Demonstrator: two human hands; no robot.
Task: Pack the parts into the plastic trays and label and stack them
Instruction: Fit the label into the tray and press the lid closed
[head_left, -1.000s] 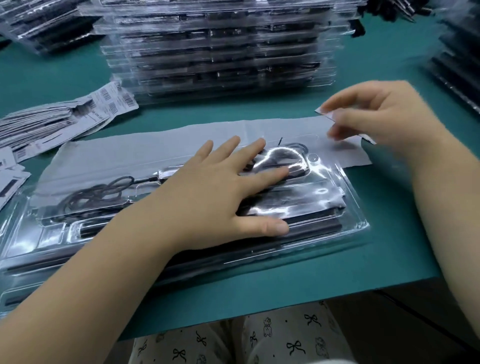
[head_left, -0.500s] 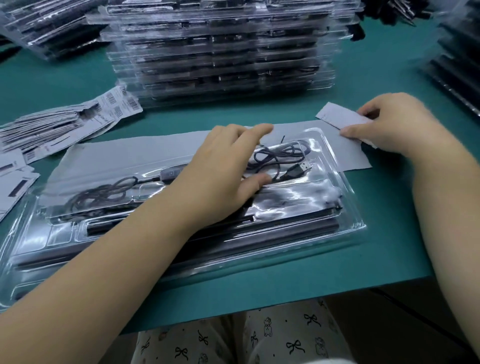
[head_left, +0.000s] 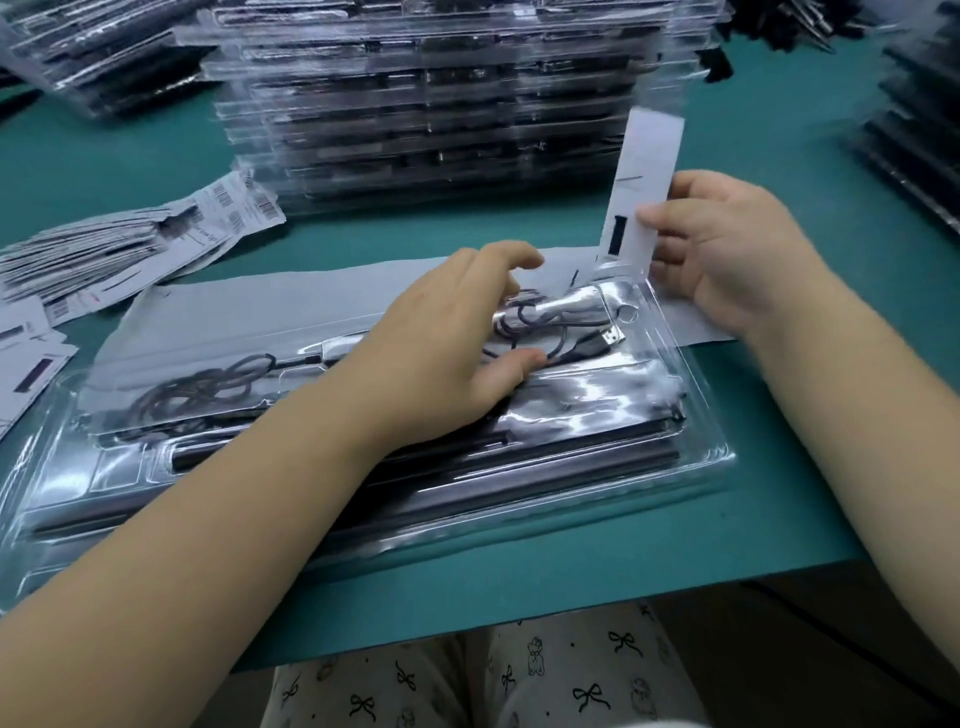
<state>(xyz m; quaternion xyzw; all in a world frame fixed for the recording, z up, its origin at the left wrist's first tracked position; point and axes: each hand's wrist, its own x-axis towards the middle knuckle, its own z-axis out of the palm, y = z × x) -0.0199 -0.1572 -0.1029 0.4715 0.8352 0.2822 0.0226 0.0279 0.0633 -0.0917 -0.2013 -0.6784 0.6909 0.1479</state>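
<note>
A person seated at a green-topped work table (head_left: 779, 182) packs a clear moulded plastic tray (head_left: 691, 415) that lies flat at the near edge of the table, on top of a grey sheet of paper (head_left: 249, 312). The left hand (head_left: 447, 353) rests on the upper middle of the tray with fingers curled over its far side and the thumb pressed on the clear cover beside a coiled black USB cable (head_left: 571, 345), whose silver plug points right; whether the fingers actually grasp the tray's edge cannot be told. The right hand (head_left: 727, 254) pinches a narrow white paper label (head_left: 649, 171) between thumb and fingers, holding it upright just above the tray's far right corner, a small black mark printed near its lower end. Long black bars (head_left: 571, 457) fill the tray's lower compartments, and a second dark cable coil (head_left: 208, 384) sits at the left.

Behind the tray rises a tall stack of filled clear trays (head_left: 441, 104), with more stacks at the far left (head_left: 104, 52) and far right (head_left: 919, 130). A fanned pile of white barcode labels (head_left: 130, 244) lies on the table to the left. The person's white trousers printed with black bows (head_left: 519, 675) show below the table edge.
</note>
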